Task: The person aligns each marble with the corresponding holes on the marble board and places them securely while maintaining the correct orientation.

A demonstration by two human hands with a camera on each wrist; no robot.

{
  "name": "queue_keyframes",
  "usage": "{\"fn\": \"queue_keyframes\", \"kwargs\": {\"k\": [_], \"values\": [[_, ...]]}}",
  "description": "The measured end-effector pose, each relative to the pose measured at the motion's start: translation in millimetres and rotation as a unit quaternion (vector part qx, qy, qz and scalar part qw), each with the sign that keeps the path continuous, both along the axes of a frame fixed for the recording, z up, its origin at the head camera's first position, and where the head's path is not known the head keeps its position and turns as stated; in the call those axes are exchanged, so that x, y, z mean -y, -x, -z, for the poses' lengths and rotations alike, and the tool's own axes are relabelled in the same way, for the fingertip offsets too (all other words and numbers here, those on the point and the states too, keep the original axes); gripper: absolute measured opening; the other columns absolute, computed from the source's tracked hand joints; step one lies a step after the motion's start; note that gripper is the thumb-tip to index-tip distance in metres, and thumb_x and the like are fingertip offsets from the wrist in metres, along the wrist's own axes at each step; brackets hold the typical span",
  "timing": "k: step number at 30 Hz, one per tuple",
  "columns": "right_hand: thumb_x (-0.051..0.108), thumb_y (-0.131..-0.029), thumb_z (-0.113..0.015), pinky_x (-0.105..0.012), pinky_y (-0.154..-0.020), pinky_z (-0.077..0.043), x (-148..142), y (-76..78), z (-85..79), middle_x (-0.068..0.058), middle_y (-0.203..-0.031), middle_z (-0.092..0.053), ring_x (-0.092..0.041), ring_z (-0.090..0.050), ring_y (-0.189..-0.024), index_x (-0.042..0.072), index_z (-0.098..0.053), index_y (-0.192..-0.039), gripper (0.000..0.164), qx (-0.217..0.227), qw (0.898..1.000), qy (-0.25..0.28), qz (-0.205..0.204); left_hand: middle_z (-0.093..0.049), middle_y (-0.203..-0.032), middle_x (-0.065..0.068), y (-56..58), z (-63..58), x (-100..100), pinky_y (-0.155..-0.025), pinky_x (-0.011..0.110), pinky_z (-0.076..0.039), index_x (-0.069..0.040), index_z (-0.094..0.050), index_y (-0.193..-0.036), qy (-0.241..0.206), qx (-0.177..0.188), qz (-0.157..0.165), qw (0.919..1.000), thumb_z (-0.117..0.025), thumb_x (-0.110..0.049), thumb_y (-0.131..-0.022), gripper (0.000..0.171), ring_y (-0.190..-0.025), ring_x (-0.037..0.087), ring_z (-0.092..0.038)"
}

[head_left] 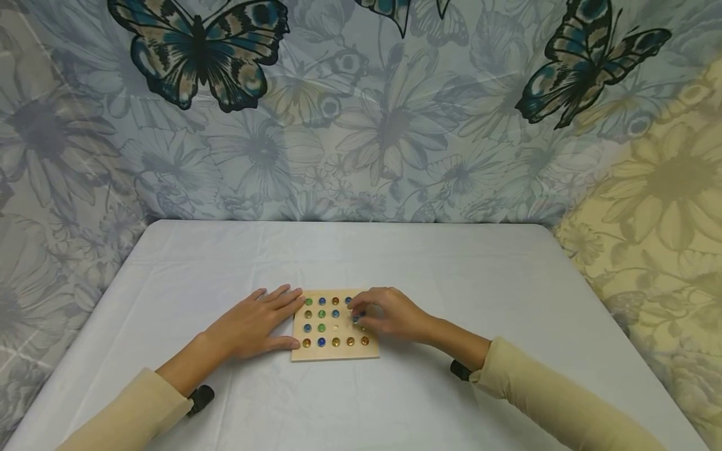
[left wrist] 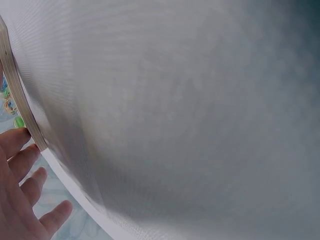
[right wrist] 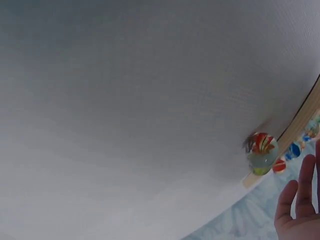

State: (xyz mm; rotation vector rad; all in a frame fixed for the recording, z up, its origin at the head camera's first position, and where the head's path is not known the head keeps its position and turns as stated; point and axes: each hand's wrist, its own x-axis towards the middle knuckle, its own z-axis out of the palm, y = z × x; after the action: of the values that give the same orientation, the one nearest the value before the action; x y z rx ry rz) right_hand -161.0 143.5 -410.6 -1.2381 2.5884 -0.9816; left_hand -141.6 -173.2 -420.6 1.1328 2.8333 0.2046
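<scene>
A light wooden board [head_left: 335,358] with rows of coloured glass marbles, blue, green and amber, lies flat on the table. My left hand [head_left: 254,322] rests at its left side, fingers spread and straight, fingertips and thumb at the edge. In the left wrist view, fingertips meet the board's side [left wrist: 24,102] beside a green marble [left wrist: 19,122]. Over the board's right part, my right hand [head_left: 395,313] bends thumb and forefinger together and pinches a small bluish marble [head_left: 356,319], partly covered. The right wrist view shows a clear marble with red swirls [right wrist: 261,152], overlapping the board's edge.
White cloth covers the table [head_left: 462,263] around the board. Behind its far edge hangs a floral curtain [head_left: 389,125] with butterflies. Black wrist cameras sit under the left cuff [head_left: 200,398] and the right cuff [head_left: 460,369].
</scene>
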Motion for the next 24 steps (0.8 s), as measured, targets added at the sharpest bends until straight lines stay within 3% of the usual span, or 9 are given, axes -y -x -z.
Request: {"fn": "queue_keyframes", "kwargs": {"k": [15, 24], "values": [[0.011, -0.090, -0.075, -0.034, -0.091, -0.049, 15, -0.7, 1.3, 0.007, -0.100, -0.071, -0.008, -0.062, -0.096, 0.012, -0.073, -0.112, 0.023, 0.000, 0.997, -0.077, 0.003, -0.037, -0.158, 0.009, 0.0, -0.1, 0, -0.111, 0.060, -0.032, -0.010, -0.041, -0.153, 0.001, -0.003, 0.000, 1.0000, -0.051, -0.066, -0.094, 0.082, -0.145, 0.033, -0.033], [0.010, -0.089, -0.074, -0.036, -0.095, -0.048, 12, -0.4, -5.5, 0.007, -0.102, -0.072, -0.007, -0.063, -0.099, 0.011, -0.071, -0.116, 0.027, 0.000, 0.998, -0.070, 0.006, -0.036, -0.159, 0.008, 0.9, 1.2, 1, -0.111, 0.060, -0.031, -0.010, -0.040, -0.154, 0.000, -0.005, -0.001, 1.0000, -0.052, -0.065, -0.094, 0.082, -0.146, 0.032, -0.032]]}}
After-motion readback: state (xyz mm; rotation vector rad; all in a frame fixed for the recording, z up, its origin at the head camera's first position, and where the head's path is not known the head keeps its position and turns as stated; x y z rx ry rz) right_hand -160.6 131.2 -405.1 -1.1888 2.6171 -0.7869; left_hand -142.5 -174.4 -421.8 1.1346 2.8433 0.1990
